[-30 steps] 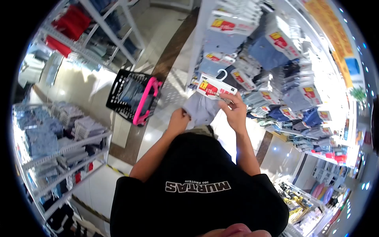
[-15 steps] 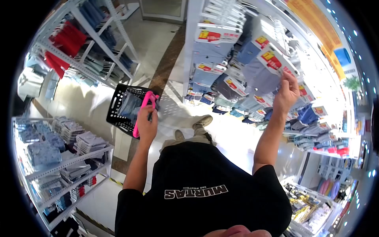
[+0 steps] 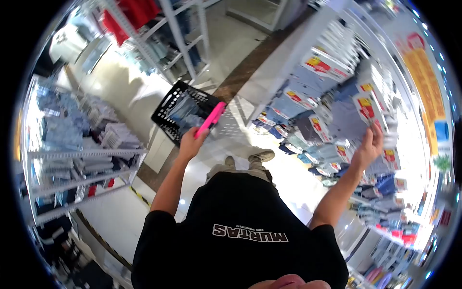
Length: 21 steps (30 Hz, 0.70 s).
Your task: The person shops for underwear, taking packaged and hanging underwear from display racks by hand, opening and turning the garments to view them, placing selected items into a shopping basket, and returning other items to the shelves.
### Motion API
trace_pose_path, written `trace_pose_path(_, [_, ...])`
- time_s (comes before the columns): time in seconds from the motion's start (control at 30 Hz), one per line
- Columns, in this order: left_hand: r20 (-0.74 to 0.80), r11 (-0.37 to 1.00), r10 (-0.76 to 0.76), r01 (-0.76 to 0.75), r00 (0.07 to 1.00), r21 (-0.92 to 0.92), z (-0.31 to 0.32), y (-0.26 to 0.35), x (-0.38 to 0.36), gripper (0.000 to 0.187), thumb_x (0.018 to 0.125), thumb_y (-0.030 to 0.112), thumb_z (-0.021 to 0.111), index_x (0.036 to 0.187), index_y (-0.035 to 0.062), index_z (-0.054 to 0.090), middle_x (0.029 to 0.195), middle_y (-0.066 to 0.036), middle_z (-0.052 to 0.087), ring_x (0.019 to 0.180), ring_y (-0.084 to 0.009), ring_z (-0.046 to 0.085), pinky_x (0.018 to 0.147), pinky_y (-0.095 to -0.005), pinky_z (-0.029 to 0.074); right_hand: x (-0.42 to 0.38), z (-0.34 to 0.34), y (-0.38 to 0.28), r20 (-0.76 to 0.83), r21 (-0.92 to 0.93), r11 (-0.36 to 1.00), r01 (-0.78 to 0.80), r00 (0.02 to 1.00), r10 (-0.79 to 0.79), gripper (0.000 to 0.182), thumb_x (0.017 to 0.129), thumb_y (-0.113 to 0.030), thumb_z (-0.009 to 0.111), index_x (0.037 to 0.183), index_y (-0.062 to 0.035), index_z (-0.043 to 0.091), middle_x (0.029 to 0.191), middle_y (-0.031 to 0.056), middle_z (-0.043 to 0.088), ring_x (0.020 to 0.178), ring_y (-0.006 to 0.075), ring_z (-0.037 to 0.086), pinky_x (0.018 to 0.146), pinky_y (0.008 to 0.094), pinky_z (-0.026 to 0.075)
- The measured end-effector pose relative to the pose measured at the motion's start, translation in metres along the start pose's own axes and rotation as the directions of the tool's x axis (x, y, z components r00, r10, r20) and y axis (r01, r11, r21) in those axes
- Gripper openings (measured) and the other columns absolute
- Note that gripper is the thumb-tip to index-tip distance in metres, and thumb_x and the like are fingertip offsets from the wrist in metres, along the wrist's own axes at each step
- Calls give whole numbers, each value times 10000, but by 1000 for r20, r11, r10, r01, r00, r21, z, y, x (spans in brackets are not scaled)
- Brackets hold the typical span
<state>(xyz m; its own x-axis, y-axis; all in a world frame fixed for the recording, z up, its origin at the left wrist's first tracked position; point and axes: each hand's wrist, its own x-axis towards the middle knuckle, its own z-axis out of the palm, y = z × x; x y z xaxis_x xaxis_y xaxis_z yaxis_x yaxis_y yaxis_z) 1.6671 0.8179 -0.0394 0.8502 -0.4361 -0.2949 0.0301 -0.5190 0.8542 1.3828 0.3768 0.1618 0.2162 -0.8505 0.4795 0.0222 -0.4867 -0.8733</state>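
My left hand (image 3: 191,145) is closed around the end of the bright pink handle (image 3: 211,119) of a black shopping basket (image 3: 165,109). Folded blue denim clothes (image 3: 182,111) lie inside that basket, which hangs at my left front. On the other side, my right hand (image 3: 368,150) pinches the lower edge of a white card with a red and yellow price label (image 3: 367,108). Below and beside this card hangs a grey-blue garment (image 3: 345,121), still among the others on the rack. My right fingertips are partly hidden by the card.
A tall white rack (image 3: 274,96) of carded garments stands at my front right. White shelves (image 3: 89,153) with stacked clothes are at left. Another rack with red clothes (image 3: 130,19) is further ahead. Tiled floor (image 3: 216,142) lies around my feet.
The view has turned, so the basket and rack appear further right. My left hand keeps the handle, which now slants more. My right hand stays at the card on the rack.
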Motion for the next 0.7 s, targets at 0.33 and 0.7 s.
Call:
trace_pose_path(0.33, [-74, 965, 82, -60, 994, 257, -5, 9, -9, 500, 881, 540, 637, 929, 43, 662, 734, -198, 658, 733, -388, 659, 674, -480, 496, -87, 45, -38, -49, -259, 935, 242, 964, -263, 206, 909, -18, 623, 1101, 54, 611, 1277, 166, 558, 1117, 256, 575, 970, 375, 472])
trace_pose_path(0.7, [-209, 974, 70, -22, 975, 226, 9, 9, -9, 469, 876, 525, 646, 968, 65, 674, 761, -188, 678, 746, -390, 669, 671, -483, 512, -205, 264, -4, 917, 72, 951, 300, 354, -181, 516, 784, -74, 697, 1281, -46, 562, 1285, 172, 571, 1271, 365, 471, 1076, 433, 374])
